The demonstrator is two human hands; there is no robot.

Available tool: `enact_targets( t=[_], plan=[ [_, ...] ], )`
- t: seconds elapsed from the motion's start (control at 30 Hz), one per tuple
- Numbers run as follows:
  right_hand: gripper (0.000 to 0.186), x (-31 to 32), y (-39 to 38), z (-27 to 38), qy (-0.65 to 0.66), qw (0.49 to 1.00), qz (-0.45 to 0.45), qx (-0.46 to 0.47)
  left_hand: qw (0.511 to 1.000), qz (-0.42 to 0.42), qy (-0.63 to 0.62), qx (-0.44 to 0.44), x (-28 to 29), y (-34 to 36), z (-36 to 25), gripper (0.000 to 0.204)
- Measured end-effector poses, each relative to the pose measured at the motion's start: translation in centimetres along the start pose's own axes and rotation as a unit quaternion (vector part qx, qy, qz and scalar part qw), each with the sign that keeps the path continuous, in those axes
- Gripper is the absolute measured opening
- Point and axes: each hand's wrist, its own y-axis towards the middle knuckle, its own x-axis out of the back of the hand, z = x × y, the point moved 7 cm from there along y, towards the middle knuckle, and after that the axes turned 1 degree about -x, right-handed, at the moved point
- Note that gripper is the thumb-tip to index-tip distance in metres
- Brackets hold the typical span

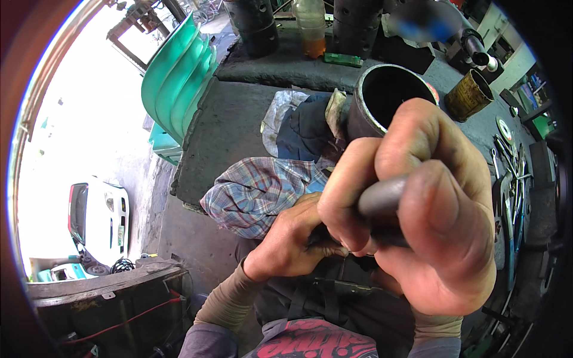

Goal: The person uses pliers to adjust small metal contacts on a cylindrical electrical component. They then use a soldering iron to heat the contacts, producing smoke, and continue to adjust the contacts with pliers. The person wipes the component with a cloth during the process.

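Observation:
Raised close to the camera, my right hand is closed around a dark grey rod, whose rounded end pokes out between thumb and fingers. Lower and partly behind it, my left hand has its fingers curled together in front of my lap. Whatever the left fingers grip is hidden behind the right hand. A plaid cloth lies bunched just beyond my left wrist. Behind my right hand stands a thick-walled metal pipe with its open end up, and dark blue and pale rags lie beside it.
The dark workbench carries a bottle of orange liquid, a small green object, black cylinders and a stained tin can. Wrenches crowd the right. Green curved panels stand left of the bench.

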Motion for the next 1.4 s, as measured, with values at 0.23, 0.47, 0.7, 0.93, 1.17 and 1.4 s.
enact_targets(
  t=[0.23,0.47,0.7,0.93,1.17,1.4],
  plan=[
    [0.037,0.0,0.6,-2.1,0.134,0.987,-0.074,-0.048,0.998,-0.012,0.016,0.064,0.6,-2.4,1.0,0.048],
    [0.034,0.1,0.8,-2.4,0.068,0.993,-0.085,-0.036,0.998,-0.017,0.006,0.059,0.6,-2.2,0.9,0.052],
    [0.042,2.6,0.9,-1.6,0.025,0.999,0.028,0.028,0.996,-0.009,0.027,0.082,0.9,-1.7,0.4,0.069],
    [0.041,2.9,0.0,1.9,-0.025,0.992,0.081,0.094,0.994,-0.006,0.042,0.096,1.1,-1.3,-0.4,0.080],
    [0.043,2.5,0.6,-0.3,0.064,0.989,0.084,0.101,0.994,-0.011,-0.046,0.099,0.4,-1.5,0.8,0.078],
    [0.042,2.0,0.5,-1.1,-0.016,0.999,0.024,0.026,0.997,-0.031,-0.021,0.073,0.9,-1.6,0.3,0.078]
  ],
)
